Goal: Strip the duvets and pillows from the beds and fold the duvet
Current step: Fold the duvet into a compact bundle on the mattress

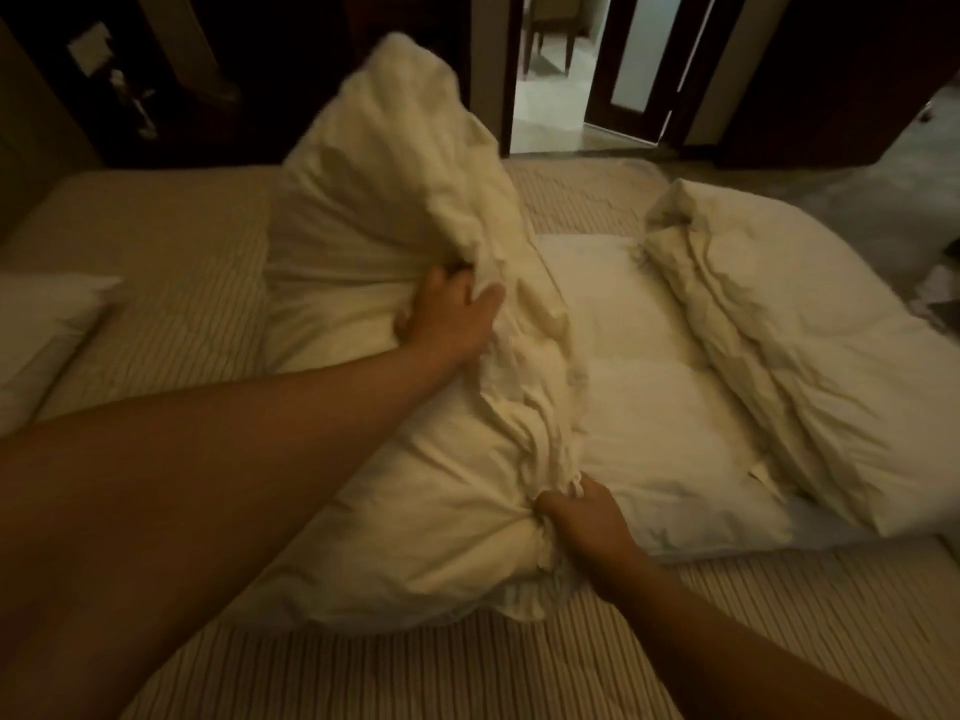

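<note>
A cream duvet [675,387] lies bunched across the middle of the striped bed [415,667]. Its left part rises in a blurred hump toward the far edge, and its right part is folded over in a thick roll. My left hand [449,317] grips a fistful of the raised fabric. Nearer the front, my right hand [584,522] pinches a gathered edge of the same duvet low on the mattress. A white pillow [36,335] rests at the left edge of the bed.
Beyond the bed an open doorway [566,70] shows a lit room with chair legs. Dark wooden furniture [130,80] stands at the back left. Pale floor [893,184] lies past the bed's right side.
</note>
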Demonstrator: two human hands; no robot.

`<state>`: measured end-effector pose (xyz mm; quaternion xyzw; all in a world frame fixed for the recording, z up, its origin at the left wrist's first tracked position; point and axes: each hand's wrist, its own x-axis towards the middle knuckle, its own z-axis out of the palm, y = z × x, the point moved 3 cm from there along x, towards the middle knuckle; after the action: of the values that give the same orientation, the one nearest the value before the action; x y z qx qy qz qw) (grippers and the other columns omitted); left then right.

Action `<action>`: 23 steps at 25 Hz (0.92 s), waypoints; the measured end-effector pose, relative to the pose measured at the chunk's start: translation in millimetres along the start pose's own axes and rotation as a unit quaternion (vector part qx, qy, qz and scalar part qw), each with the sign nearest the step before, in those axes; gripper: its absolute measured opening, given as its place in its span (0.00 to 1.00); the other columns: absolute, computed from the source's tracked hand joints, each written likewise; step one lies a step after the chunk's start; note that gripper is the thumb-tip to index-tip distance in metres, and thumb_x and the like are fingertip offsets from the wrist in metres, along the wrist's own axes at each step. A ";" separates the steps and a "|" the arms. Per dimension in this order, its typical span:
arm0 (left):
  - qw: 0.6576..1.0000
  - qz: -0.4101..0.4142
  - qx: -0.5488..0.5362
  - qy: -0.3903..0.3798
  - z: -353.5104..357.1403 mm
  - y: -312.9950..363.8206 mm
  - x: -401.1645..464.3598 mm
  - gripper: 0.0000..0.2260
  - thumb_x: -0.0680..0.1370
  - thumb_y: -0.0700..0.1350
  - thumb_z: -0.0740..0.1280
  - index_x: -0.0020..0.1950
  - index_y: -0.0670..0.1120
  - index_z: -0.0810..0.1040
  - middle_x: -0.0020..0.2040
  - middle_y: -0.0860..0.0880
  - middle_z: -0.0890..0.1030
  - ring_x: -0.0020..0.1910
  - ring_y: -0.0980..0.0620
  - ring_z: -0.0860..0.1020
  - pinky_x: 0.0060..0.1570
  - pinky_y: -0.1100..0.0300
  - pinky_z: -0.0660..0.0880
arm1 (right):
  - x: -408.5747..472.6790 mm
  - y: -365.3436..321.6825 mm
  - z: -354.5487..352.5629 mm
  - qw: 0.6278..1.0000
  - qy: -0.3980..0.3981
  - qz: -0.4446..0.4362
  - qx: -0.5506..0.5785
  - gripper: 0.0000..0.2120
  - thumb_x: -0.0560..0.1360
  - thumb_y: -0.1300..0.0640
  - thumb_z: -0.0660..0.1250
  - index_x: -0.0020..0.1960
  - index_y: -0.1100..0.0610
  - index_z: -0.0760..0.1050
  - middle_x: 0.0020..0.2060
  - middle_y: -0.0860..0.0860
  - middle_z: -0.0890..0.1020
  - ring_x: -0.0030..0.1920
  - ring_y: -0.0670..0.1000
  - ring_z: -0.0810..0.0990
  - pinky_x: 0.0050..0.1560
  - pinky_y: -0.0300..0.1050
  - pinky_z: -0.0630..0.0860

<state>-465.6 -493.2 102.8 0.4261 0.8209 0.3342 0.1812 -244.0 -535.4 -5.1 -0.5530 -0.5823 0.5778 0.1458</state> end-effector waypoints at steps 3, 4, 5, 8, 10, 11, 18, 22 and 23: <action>0.951 0.063 0.264 -0.148 45.6 -33.5 -5.8 0.29 0.76 0.69 0.42 0.76 0.64 0.56 0.79 0.59 0.51 0.79 0.47 0.46 0.71 0.32 0.39 | 17.9 25.2 -17.7 0.997 -0.010 0.059 0.047 0.29 0.62 0.47 0.72 0.63 0.47 0.73 0.58 0.49 0.81 0.55 0.51 0.79 0.58 0.52 0.77; 0.937 0.057 0.318 -0.135 52.4 -50.4 -11.3 0.30 0.75 0.71 0.40 0.77 0.65 0.48 0.80 0.59 0.45 0.78 0.44 0.40 0.69 0.29 0.35 | 23.3 29.1 -20.5 0.996 -0.011 0.073 0.048 0.31 0.65 0.48 0.71 0.67 0.48 0.71 0.61 0.50 0.78 0.57 0.52 0.77 0.59 0.51 0.76; 0.930 0.047 0.343 -0.120 58.8 -64.4 -17.3 0.31 0.75 0.71 0.39 0.77 0.65 0.43 0.79 0.59 0.41 0.77 0.41 0.36 0.67 0.28 0.33 | 29.3 29.9 -21.7 0.994 -0.004 0.087 0.062 0.30 0.70 0.50 0.70 0.71 0.50 0.67 0.64 0.52 0.76 0.59 0.53 0.75 0.61 0.51 0.73; 0.921 0.022 0.367 -0.130 70.2 -84.6 -25.8 0.33 0.72 0.74 0.38 0.75 0.67 0.36 0.79 0.56 0.36 0.75 0.37 0.32 0.65 0.26 0.33 | 50.4 13.3 -14.7 0.995 0.073 0.038 0.063 0.30 0.75 0.48 0.63 0.75 0.53 0.60 0.71 0.55 0.69 0.68 0.57 0.69 0.69 0.53 0.66; 0.915 0.016 0.380 -0.133 75.9 -90.3 -21.3 0.33 0.71 0.76 0.38 0.74 0.68 0.35 0.79 0.55 0.34 0.75 0.36 0.31 0.64 0.26 0.32 | 61.0 -16.4 0.2 0.987 0.134 -0.069 -0.057 0.32 0.76 0.42 0.61 0.76 0.52 0.58 0.71 0.56 0.66 0.71 0.57 0.64 0.71 0.54 0.63; 0.913 0.014 0.385 -0.138 78.9 -91.4 -21.2 0.33 0.72 0.75 0.40 0.74 0.68 0.34 0.79 0.55 0.34 0.75 0.36 0.30 0.64 0.25 0.32 | 66.0 -34.5 8.6 0.972 0.162 -0.132 -0.107 0.32 0.77 0.41 0.61 0.76 0.51 0.58 0.72 0.55 0.65 0.72 0.57 0.62 0.72 0.54 0.61; 0.919 0.055 0.369 -0.127 62.4 -99.4 7.9 0.32 0.76 0.70 0.48 0.77 0.64 0.41 0.80 0.56 0.40 0.78 0.46 0.37 0.70 0.30 0.43 | 155.1 -57.8 41.8 0.868 0.012 -0.241 -0.434 0.28 0.81 0.41 0.43 0.79 0.48 0.50 0.79 0.46 0.48 0.78 0.49 0.43 0.74 0.67 0.48; 0.914 0.030 0.403 -0.042 49.2 -128.7 33.9 0.42 0.66 0.81 0.44 0.74 0.67 0.32 0.77 0.52 0.29 0.73 0.34 0.29 0.63 0.24 0.36 | 174.2 -78.7 54.3 0.817 0.092 -0.282 -0.494 0.24 0.77 0.42 0.53 0.68 0.51 0.69 0.69 0.54 0.68 0.70 0.59 0.64 0.70 0.61 0.57; 0.913 0.023 0.402 -0.062 54.8 -133.7 37.5 0.44 0.63 0.82 0.43 0.74 0.67 0.32 0.77 0.52 0.29 0.73 0.34 0.28 0.62 0.23 0.36 | 175.0 -102.5 61.6 0.802 0.142 -0.339 -0.470 0.22 0.75 0.43 0.56 0.64 0.51 0.72 0.63 0.55 0.72 0.64 0.60 0.68 0.67 0.58 0.61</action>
<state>-532.5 -496.1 -30.7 0.5014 0.8632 -0.0466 0.0375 -403.1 -396.1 -19.5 -0.3969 -0.9057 0.0617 0.1355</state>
